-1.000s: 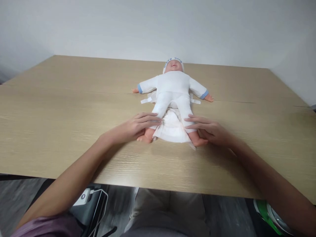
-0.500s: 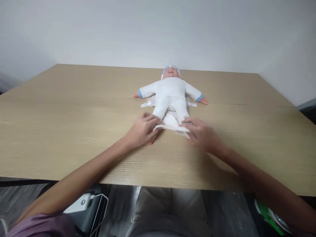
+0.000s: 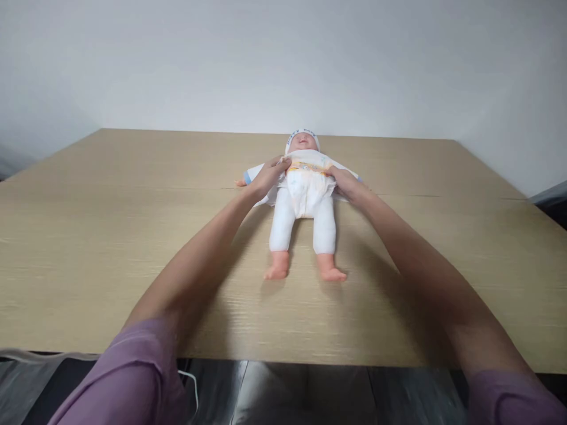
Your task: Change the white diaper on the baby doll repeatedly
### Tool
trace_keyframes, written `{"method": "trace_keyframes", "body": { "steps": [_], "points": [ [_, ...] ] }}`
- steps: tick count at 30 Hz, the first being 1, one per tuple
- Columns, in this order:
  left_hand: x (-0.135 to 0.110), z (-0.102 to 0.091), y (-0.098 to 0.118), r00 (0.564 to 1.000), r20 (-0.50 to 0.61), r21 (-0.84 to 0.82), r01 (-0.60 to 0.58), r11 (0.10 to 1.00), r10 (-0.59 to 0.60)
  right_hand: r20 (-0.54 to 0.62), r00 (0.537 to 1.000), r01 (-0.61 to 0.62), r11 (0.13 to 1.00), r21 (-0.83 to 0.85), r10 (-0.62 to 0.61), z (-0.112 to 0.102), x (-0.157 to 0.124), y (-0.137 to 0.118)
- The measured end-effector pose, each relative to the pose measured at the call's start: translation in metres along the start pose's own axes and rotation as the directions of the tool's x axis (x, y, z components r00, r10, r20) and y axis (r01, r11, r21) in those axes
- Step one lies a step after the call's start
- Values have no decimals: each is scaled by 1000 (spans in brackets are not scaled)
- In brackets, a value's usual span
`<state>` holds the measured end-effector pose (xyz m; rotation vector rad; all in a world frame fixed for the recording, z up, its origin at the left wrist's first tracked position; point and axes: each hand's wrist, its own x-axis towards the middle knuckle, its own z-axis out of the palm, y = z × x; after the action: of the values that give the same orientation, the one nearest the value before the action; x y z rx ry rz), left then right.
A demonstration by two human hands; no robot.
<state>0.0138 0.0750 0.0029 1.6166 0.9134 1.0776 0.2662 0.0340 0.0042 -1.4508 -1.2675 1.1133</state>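
Observation:
A baby doll (image 3: 280, 233) in a white suit and printed cap lies on its back, feet toward me. Over its belly and between its legs is a white diaper (image 3: 306, 192) with an orange printed band near the top. My left hand (image 3: 271, 176) grips the diaper's upper corner, thumb on top, at the doll's side. At the opposite corner my right hand (image 3: 348, 183) pinches the edge, its fingertips partly hidden. Part of the diaper's back shows spread beneath the doll on both sides. My hands partly cover the doll's arms.
The doll lies on a wide light-wood table (image 3: 133, 248) with a seam running across it. A pale wall (image 3: 221, 65) stands behind the table. Below the front edge a white cable (image 3: 195, 386) hangs near my legs.
Both hands have moved away from me, from the doll's feet to its belly, bringing the diaper's front up between the legs and over the belly. The doll's legs and feet are now uncovered.

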Motion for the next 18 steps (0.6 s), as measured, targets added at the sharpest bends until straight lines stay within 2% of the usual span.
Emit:
{"method": "trace_keyframes", "body": {
  "steps": [2, 4, 11, 15, 18],
  "points": [
    [-5, 1, -8, 997, 42, -140, 65, 988, -60, 13, 1000, 21, 999, 25, -21, 1, -6, 4],
    [-22, -1, -10, 989, 88, -218, 135, 967, -118, 18, 997, 75, 997, -7, -75, 1, -24, 7],
    [-100, -6, 11, 965, 136, -203, 250, 947, -225, 236, 967, 102, 994, -28, -92, -17, -97, 20],
    [-112, -11, 19, 969, 55, -155, 247, 957, -241, 143, 977, 181, 968, -172, -157, -36, -115, 27],
    [-110, -18, 27, 982, -58, 25, 183, 983, -181, 38, 975, 217, 920, -327, -217, -51, -126, 38]
  ]
}}
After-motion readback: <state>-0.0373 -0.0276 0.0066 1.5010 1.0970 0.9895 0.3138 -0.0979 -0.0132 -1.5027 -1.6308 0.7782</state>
